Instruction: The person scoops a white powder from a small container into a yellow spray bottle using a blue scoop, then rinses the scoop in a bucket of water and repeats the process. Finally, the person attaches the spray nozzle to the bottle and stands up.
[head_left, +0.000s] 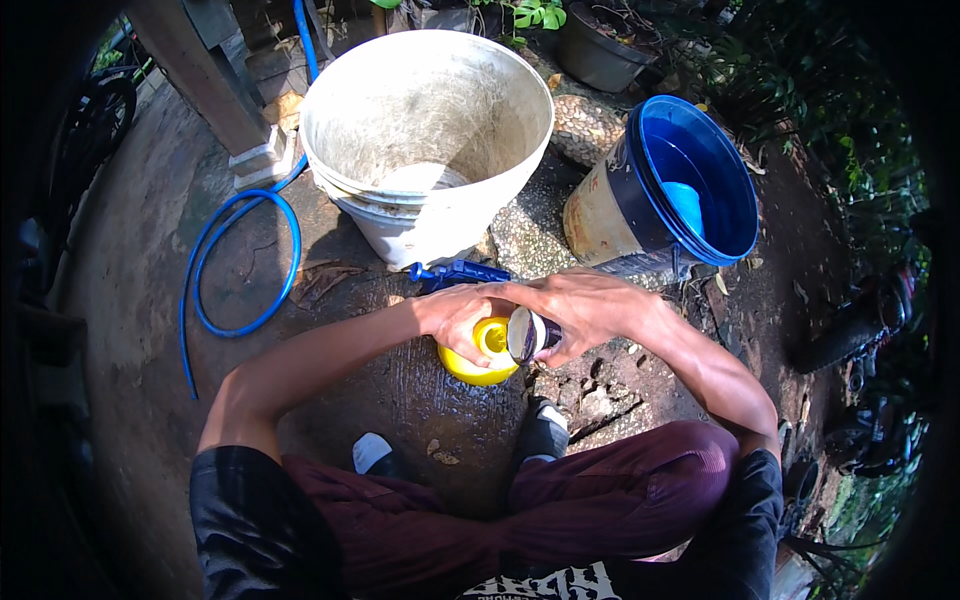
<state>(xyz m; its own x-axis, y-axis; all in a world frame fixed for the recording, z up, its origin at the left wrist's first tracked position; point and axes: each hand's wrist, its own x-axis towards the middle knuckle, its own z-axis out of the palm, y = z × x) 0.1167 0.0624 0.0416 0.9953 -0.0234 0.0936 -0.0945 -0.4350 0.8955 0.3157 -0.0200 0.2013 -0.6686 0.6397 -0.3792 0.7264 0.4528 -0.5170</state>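
Note:
My left hand (459, 319) grips a yellow plastic bottle (471, 370) that stands on the wet ground between my feet. Its round neck (493, 337) is uncapped and faces up. In my right hand (581, 311) is a small dark cup (523, 335) with a pale inside, tilted beside the bottle's neck. Whether the cup touches the neck, and what it contains, I cannot tell. Just beyond my hands lies a blue plastic sprayer head (459, 275), partly hidden by my left hand.
A large, stained white bucket (427, 196) stands ahead. To its right, a blue-rimmed bucket (652, 195) holds a light-blue dipper (683, 206). A blue hose (294, 262) coils at left near a post (199, 75). Broken concrete (600, 397) lies by my right foot.

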